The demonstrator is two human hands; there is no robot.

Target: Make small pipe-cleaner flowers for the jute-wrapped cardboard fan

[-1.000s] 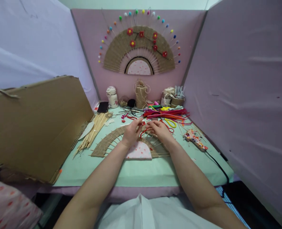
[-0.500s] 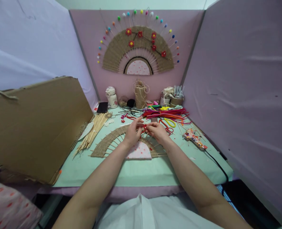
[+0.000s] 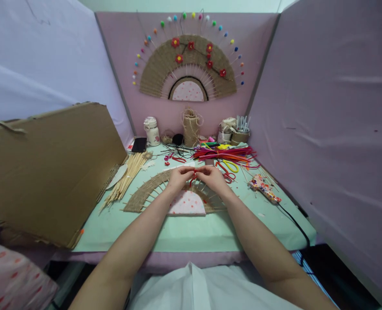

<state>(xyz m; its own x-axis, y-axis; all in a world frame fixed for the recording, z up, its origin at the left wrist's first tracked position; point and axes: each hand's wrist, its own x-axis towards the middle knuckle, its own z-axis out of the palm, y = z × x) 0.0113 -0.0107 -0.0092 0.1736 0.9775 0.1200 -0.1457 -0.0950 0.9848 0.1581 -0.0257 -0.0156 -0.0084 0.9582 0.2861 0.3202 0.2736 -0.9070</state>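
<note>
My left hand (image 3: 177, 179) and my right hand (image 3: 215, 178) meet over a woven jute fan (image 3: 145, 193) that lies flat on the green table (image 3: 184, 234). Both pinch a thin red pipe cleaner (image 3: 194, 175) between their fingertips, just above the fan's upper band. The fan has wooden skewer ribs and a pink dotted half-circle (image 3: 188, 204) at its base. My forearms reach in from the bottom of the view.
A finished fan (image 3: 188, 69) with red flowers hangs on the back wall. A cardboard sheet (image 3: 48, 168) leans at left beside a bundle of skewers (image 3: 126, 176). Behind my hands lie pipe cleaners (image 3: 225, 153), scissors (image 3: 228, 168), a twine spool (image 3: 191, 127) and jars. A glue gun (image 3: 263, 188) lies at right.
Both hands have drawn slightly nearer to me and closer together, fingertips now pinched on the red pipe cleaner; earlier the fingers were looser and more spread.
</note>
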